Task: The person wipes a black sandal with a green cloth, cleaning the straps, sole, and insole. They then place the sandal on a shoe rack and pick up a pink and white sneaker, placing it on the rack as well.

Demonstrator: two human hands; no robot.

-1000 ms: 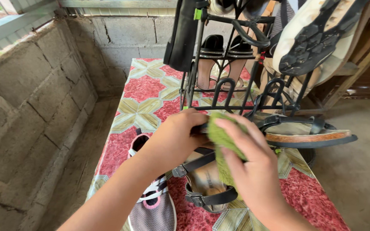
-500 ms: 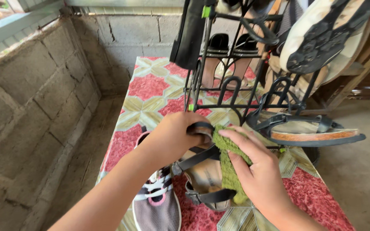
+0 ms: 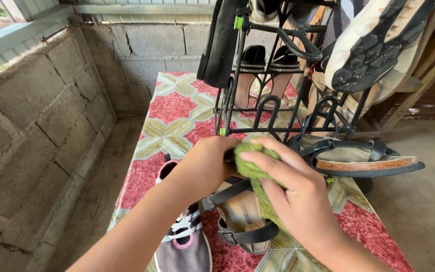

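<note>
No packages, labels, signs or screens visible.

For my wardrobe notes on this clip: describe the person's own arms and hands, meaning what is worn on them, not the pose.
Both forearms are bare as far as the picture shows: no sleeves in view. The left hand and the right hand wear no gloves. No ring, watch or wristband shows on the sides facing the camera; the palms are hidden.

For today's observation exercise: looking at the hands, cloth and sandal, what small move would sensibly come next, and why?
Probably draw the green cloth down along the sandal: the right hand presses it at the sandal's top end, the left hand steadies that end, and the footbed and lower strap lie uncovered.
</note>
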